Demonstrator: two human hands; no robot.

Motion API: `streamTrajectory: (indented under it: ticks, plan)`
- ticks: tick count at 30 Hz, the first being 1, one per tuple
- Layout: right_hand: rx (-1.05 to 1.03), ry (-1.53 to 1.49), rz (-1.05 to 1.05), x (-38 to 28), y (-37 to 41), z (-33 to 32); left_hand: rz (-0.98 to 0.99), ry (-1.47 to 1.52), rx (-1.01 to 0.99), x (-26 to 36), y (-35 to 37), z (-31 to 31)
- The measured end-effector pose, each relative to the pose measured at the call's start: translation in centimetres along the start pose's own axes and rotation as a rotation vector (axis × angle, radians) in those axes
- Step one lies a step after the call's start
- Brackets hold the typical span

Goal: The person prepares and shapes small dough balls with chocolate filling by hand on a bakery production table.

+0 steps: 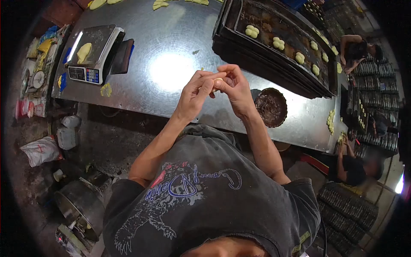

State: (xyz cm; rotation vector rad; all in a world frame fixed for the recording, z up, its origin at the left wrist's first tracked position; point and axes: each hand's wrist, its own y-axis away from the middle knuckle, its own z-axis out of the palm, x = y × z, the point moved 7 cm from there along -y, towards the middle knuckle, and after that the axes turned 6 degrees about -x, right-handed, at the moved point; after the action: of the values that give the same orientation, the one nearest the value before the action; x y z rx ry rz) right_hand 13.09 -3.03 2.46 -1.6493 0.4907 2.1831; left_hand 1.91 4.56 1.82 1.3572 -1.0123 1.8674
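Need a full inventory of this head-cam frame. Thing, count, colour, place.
metal table: one, silver, centre
digital scale: one, pale, on table, left
dough slab: one, yellow, on scale
tray stack: one, dark, on table, right
dough clusters: several, yellow, on top tray
round pan: one, brown, on table, right of hands
dough strip: one, yellow, table's right end
sack: one, white with red mark, floor left
large bowl: one, metallic, lower left
co-workers: at least two, dark clothes, right
side clutter, far racks: too small to count
small dough bit: one, pale yellow, at fingertips
shirt: one, dark grey, wearer's torso
left hand, right hand: two, bare, above table
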Motion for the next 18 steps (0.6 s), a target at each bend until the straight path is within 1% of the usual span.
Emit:
streamTrajectory:
  ticks: [2, 3, 5, 7, 8, 11, 12, 15, 16, 18]
  plan:
    - [0.039, -0.076, -0.008, 0.9, -0.6, -0.4, 0.016, -0.158, 0.038, 0.9, 0.1, 0.3]
    - [0.056, -0.116, -0.011, 1.1, -0.8, -0.2, 0.017, -0.18, 0.055, 0.7, 0.1, 0.2]
    - [0.105, -0.068, -0.047, 0.8, -0.8, 0.6, 0.016, -0.227, 0.088, 0.2, -0.1, -0.4]
    - [0.15, -0.059, -0.088, 0.5, -0.3, 1.9, -0.137, -0.081, 0.166, 0.6, 0.0, -1.5]
    - [0.15, 0.212, -0.171, 0.6, -0.2, 1.9, -0.213, -0.005, 0.206, 0.5, 0.2, -2.0]
    - [0.033, 0.752, -0.568, -3.3, 1.4, 6.3, -0.046, 0.233, 0.375, -1.1, -0.3, -4.0]
    - [0.021, 0.732, -0.589, -2.5, 1.6, 6.8, -0.14, 0.207, 0.359, -0.7, -0.4, -4.3]
    - [0.027, 0.992, -0.649, -2.8, 0.8, 7.0, -0.346, 0.063, 0.282, -0.2, 0.2, -4.9]
    - [0.037, 1.116, -0.563, -3.2, -0.1, 7.2, -0.328, -0.004, 0.241, -0.2, 0.2, -5.0]
    - [-0.004, 0.942, -0.465, -2.2, -2.2, 7.0, -0.285, 0.063, 0.209, -0.5, 0.1, -5.5]
